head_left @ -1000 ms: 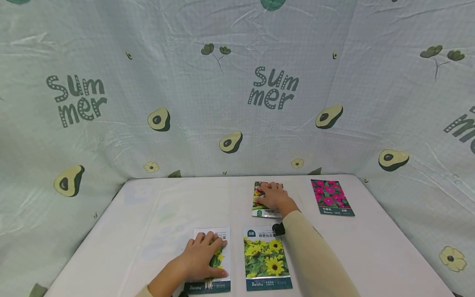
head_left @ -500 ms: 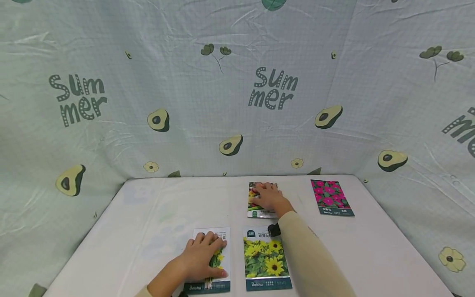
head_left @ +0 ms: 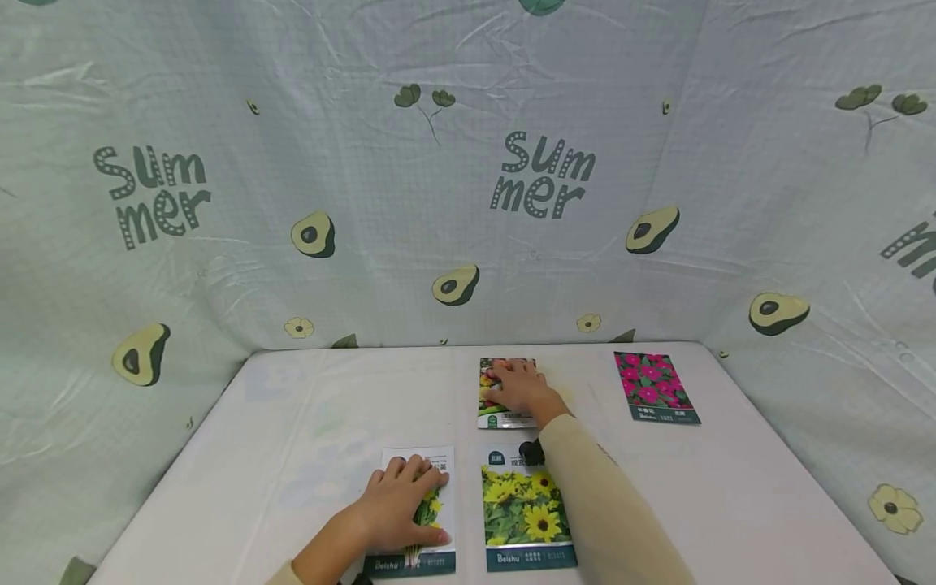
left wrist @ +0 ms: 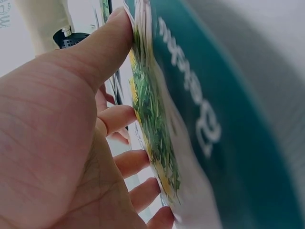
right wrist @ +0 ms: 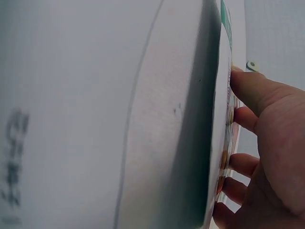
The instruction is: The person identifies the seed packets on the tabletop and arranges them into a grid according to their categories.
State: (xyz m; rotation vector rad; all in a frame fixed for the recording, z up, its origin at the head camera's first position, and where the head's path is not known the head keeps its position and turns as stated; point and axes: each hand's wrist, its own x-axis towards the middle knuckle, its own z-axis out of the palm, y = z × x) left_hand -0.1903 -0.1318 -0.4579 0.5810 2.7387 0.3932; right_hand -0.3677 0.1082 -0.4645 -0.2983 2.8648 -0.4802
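Sliding toward nine o'clock, the produce-picture seed packet [head_left: 500,420] and the right hand [head_left: 517,386] on it have moved since the earlier frames; the left hand and its packet have stayed put.

Leftmost, at about seven o'clock on the white table [head_left: 314,455], the left hand [head_left: 395,504] rests wide over a dandelion seed packet [head_left: 431,509], fingers spread, fingertips and thumb touching its printed face. This packet lies face up, its dark "Beishu" band toward six o'clock.

Just beside it, at its three o'clock, lies an ornamental sunflower seed packet [head_left: 522,508], face up; a black wrist device [head_left: 531,452] hides part of its top. Beyond, at that packet's twelve o'clock, is the produce packet, the right hand's wide-set fingers and thumb on its front. Apart, at the produce packet's three o'clock, lies a pink-flower seed packet [head_left: 656,387]. What any packet contains cannot be seen.
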